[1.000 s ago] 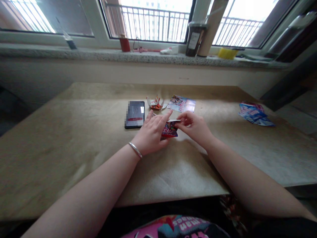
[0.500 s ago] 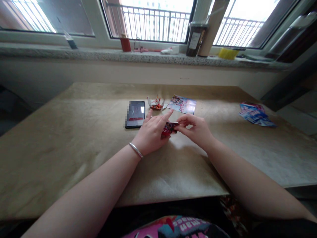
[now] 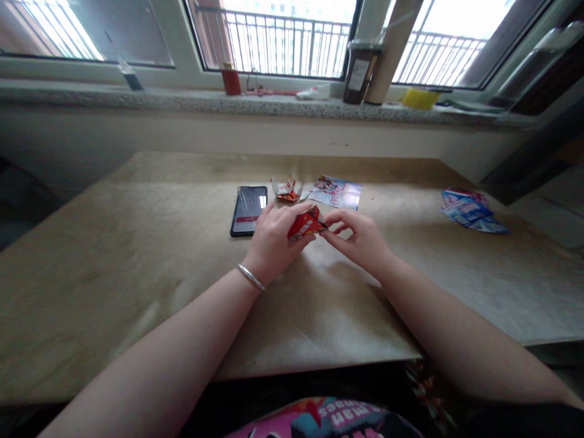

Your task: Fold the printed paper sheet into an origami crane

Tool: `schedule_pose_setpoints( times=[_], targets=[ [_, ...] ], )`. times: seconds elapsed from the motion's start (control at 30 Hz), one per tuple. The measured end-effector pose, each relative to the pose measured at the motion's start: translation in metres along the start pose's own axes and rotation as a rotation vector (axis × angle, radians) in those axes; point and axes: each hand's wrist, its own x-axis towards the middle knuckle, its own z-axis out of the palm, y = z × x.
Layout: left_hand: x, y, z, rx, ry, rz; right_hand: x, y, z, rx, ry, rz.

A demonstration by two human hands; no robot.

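Note:
Between my hands is a folded piece of printed paper (image 3: 305, 225), mostly red with white lettering and a pointed dark right end. My left hand (image 3: 277, 234), with a silver bangle at the wrist, grips its left side between thumb and fingers. At the right tip, my right hand (image 3: 353, 234) pinches the paper with thumb and fingertips. Just beyond them sits a folded paper shape (image 3: 289, 191) in red and white with upturned points. A flat printed sheet (image 3: 340, 192) lies to its right. Left of my left hand rests a phone (image 3: 246, 210) with its screen lit.
Several blue and red printed papers (image 3: 474, 211) are fanned out on the right of the table (image 3: 159, 243). Behind it, a granite windowsill (image 3: 182, 100) bears a red container (image 3: 230, 80), a dark container (image 3: 360, 73) and a yellow object (image 3: 420, 98).
The folded paper has been turned so its red lettered face now shows. My left fingers, raised and spread before, have come down around it. My right hand stays at its right end.

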Motion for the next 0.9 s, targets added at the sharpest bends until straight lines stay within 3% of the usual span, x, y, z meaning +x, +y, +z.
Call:
schedule_pose_setpoints(
  times=[0.43,0.9],
  targets=[
    [0.0022,0.0049,-0.0037,-0.081,0.065,0.033,-0.0005,-0.0019,-0.0014,-0.048,0.076,-0.01],
    [0.003,0.0042,-0.004,-0.109,0.081,0.03,0.0004,-0.0056,-0.0021,-0.043,0.053,-0.039]
  ],
)
